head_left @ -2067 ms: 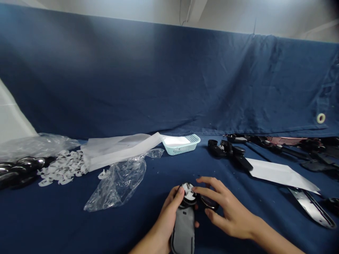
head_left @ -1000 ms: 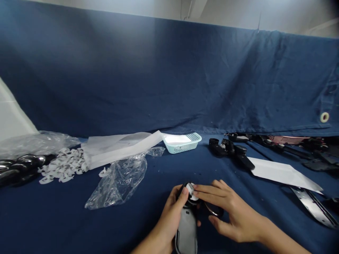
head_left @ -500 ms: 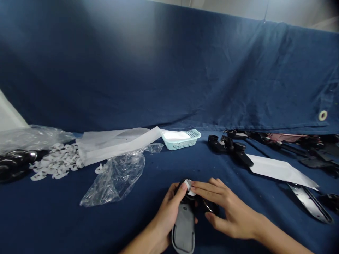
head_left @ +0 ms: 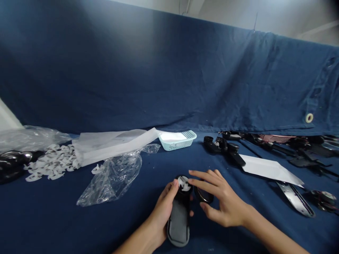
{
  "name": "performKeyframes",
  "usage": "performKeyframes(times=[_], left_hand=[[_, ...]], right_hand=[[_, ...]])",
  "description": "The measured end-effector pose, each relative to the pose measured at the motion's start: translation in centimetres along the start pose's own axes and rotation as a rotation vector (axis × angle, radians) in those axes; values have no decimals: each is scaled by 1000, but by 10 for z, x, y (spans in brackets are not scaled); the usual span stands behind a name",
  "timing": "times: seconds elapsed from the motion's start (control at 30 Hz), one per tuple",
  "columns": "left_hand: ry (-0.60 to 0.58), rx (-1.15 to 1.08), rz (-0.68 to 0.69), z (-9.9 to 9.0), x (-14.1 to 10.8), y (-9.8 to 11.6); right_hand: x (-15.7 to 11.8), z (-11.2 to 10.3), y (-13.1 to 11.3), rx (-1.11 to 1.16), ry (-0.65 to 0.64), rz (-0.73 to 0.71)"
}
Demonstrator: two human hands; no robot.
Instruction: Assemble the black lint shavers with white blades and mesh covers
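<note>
**Left hand (head_left: 162, 211):** closed around the padded black piece (head_left: 178, 225), thumb against its round head.
**Right hand (head_left: 222, 199):** open wide, fingers (head_left: 208, 175) spread just beside the white clip (head_left: 182, 182), over a glossy black oval piece (head_left: 203, 195).
**Item location:** between the hands, just above the blue cloth (head_left: 106, 229).
**Nearby:** clear plastic bag (head_left: 113, 180), teal basket (head_left: 177, 141), white clips (head_left: 51, 162), white paper sheet (head_left: 270, 169).

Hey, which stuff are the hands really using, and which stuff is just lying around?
Being used:
left hand, holding a grey padded black piece with a white clip in its end
right hand, just beside the clip, over a shiny dark oval piece

Lying around:
pile of white clips
clear plastic bag
pale blue basket
white paper sheet
black parts
</note>
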State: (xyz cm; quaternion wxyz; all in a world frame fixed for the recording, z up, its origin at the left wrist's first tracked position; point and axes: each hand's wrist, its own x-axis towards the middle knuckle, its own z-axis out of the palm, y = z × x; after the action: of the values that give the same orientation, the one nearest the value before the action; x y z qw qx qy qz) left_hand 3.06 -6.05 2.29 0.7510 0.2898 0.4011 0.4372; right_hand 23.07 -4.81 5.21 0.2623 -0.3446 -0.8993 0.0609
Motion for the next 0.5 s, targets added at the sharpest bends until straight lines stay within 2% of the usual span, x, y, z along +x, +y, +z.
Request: performKeyframes(times=[0.13, 0.2, 0.4, 0.5], left_hand=[[-39, -38, -20, -2, 0, -3], [-71, -71, -59, -4, 1, -4], [-96, -89, -82, -4, 0, -5], [-73, -60, -102, -3, -1, -4]], right_hand=[[-1, 9, -6, 175, 254, 44], [1, 11, -10, 207, 299, 43], [4, 16, -13, 239, 145, 37], [4, 18, -12, 329, 119, 63]])
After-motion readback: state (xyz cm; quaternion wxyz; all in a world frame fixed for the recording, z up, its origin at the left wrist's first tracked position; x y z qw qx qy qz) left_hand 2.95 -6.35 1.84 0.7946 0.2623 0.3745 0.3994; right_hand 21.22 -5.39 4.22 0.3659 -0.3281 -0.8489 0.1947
